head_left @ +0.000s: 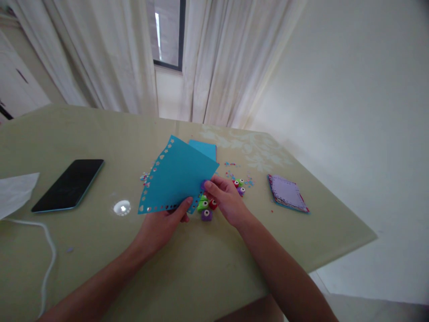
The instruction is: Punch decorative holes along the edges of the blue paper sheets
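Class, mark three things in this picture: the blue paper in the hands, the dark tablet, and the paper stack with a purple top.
Blue paper (179,174): head view, middle of the sheet.
Tablet (70,184): head view, middle of its dark screen.
Paper stack (287,192): head view, its purple top sheet.

A sheet (177,174) is held over the middle of the table (201,264), the left hand (162,226) at its near edge, the right hand (226,197) at its right; a small punch (203,184) sits, as far as the partly hidden view tells, between right thumb and sheet; other punches (203,205) lie between and beyond the hands; behind the sheet lies a stack (206,150), with paper bits (248,181) to either side; far right, a second stack (288,193); left, a tablet (70,185), then a loose paper (16,192), a cable (52,252) before them; behind the table, curtains (214,58) flank a window (167,31)
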Demonstrator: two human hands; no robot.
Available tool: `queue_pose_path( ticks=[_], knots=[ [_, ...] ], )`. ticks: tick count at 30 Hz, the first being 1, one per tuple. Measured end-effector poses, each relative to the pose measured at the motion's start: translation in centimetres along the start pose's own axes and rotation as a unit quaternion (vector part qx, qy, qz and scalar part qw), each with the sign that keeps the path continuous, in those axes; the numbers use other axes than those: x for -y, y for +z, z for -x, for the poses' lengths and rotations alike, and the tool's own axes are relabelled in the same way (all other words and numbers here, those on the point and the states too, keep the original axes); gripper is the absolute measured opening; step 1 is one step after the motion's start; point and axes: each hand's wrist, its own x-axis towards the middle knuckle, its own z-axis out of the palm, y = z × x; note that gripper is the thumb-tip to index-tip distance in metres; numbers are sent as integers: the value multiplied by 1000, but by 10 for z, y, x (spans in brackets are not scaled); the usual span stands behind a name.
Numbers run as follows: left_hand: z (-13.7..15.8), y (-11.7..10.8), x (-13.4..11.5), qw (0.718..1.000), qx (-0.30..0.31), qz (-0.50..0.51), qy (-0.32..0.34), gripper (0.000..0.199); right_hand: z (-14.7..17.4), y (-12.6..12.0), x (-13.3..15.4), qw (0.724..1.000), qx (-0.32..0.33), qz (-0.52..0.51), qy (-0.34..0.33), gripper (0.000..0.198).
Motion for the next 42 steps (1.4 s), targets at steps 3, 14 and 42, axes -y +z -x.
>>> queue_pose_path(
  ticks=[3,14,42],
  knots=[
    [-1,0,0,1000,3,-5,2,46,0,0,1,1000,6,12,-3,42],
    [0,-3,-1,1000,11,-3,2,46,0,3,-4,999,-15,-36,6,39],
    [-2,-6,16,988,-101,104,47,32,-15,-100,21,762,-128,635,-32,24]
  ],
)
